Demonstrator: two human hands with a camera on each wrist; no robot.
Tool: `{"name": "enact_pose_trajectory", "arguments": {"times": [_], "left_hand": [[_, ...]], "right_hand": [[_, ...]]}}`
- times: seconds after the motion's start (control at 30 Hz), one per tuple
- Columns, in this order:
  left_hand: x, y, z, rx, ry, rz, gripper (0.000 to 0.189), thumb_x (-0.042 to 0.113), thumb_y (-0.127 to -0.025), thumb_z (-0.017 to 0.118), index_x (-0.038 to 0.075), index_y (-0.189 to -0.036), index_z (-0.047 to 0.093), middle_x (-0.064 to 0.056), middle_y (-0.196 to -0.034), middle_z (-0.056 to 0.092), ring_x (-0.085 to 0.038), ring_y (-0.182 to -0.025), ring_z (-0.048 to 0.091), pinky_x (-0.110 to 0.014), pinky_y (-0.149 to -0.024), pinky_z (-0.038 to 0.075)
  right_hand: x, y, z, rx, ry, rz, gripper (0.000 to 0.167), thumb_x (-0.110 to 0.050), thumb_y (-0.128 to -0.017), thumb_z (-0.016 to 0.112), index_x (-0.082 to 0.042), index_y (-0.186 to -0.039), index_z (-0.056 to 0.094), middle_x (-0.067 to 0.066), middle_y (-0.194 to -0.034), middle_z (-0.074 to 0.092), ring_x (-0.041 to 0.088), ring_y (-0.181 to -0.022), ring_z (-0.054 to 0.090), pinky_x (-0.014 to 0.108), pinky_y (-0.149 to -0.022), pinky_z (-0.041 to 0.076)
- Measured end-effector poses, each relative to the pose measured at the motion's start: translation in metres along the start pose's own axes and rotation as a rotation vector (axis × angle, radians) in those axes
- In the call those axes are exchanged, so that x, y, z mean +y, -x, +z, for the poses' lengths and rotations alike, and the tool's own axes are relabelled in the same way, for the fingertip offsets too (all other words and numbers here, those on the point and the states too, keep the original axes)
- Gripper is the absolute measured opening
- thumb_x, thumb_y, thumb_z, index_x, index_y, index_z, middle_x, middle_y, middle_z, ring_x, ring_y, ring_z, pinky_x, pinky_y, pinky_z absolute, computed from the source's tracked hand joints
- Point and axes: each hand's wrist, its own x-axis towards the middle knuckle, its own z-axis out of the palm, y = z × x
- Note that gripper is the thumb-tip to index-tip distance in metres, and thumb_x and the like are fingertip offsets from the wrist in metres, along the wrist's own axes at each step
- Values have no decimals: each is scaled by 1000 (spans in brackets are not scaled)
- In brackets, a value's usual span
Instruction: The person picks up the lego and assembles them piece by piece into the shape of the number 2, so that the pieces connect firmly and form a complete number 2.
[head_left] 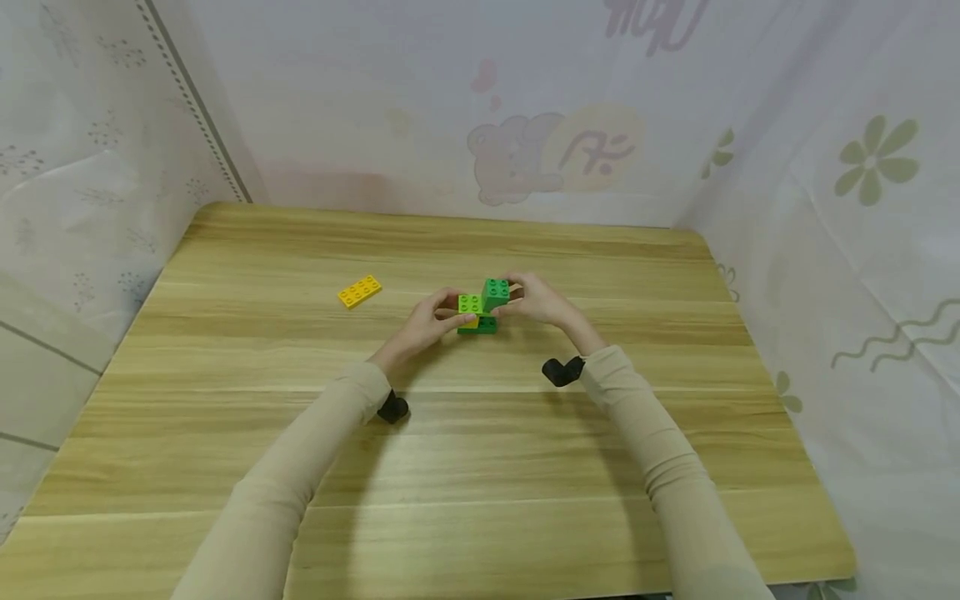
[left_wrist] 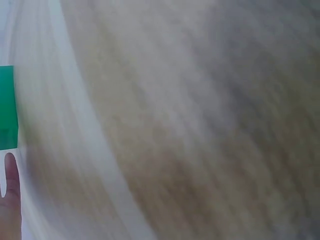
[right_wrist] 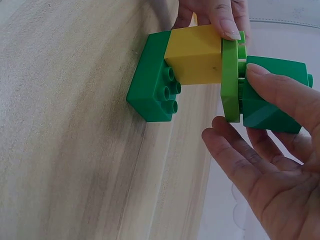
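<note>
On the table stands a small stack: a dark green brick [right_wrist: 150,75] at the base, a yellow brick [right_wrist: 192,57] on one end of it, and a thin lime-green plate [head_left: 470,303] on top. My left hand [head_left: 426,325] grips the stack, its thumb at the yellow brick and the plate's edge. A green cube-shaped brick [head_left: 496,294] is pinched between the thumb and fingers of my right hand [head_left: 537,300]. It sits over the plate's overhanging right end, with the plate's studs showing at the seam. The left wrist view catches only a green brick [left_wrist: 7,107] and a finger [left_wrist: 11,185].
A flat yellow eight-stud plate [head_left: 360,291] lies on the wooden table [head_left: 480,467], farther back and left of the stack. Black wrist-worn pieces [head_left: 561,371] hang below both wrists. Patterned sheets [head_left: 360,100] stand around the table's back and sides.
</note>
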Motion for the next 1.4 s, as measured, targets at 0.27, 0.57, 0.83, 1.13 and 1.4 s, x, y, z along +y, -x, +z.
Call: {"name": "enact_pose_trajectory", "arguments": {"times": [0.27, 0.57, 0.83, 1.13, 1.4], "left_hand": [[-2, -1, 1, 9, 15, 3, 44, 28, -89, 60, 11, -126, 45, -13, -125, 51, -32, -118, 51, -44, -97, 44], [-4, -1, 4, 8, 32, -7, 44, 30, -88, 60, 13, -125, 45, -11, -125, 51, -32, -118, 50, -46, -95, 44], [-6, -2, 3, 8, 27, 3, 45, 31, -88, 60, 12, -126, 45, -12, -125, 51, -32, -119, 50, -47, -97, 43], [-3, -2, 2, -8, 26, -8, 48, 32, -88, 60, 11, -128, 43, -14, -128, 49, -32, -120, 49, -45, -97, 44], [8, 6, 0, -28, 48, 12, 44, 26, -90, 58, 6, -127, 43, -18, -125, 49, -37, -119, 48, -48, -96, 43]], "right_hand": [[-2, -1, -3, -16, 59, -26, 51, -8, -81, 68, 3, -127, 47, 18, -123, 54, 35, -112, 54, 40, -93, 48], [0, -1, -4, -24, 76, -52, 53, -7, -80, 69, 5, -126, 48, 20, -120, 56, 34, -110, 56, 40, -93, 48], [-1, -2, -5, -33, 96, -57, 51, -9, -80, 70, 4, -125, 49, 18, -117, 58, 32, -108, 56, 39, -94, 47], [-8, -3, -10, -82, 169, -92, 40, -7, -80, 69, 4, -117, 56, 17, -111, 61, 31, -103, 59, 38, -90, 49], [-18, -7, -10, -106, 265, -85, 40, -9, -79, 71, 4, -114, 59, 16, -109, 63, 29, -99, 61, 34, -86, 52]]}}
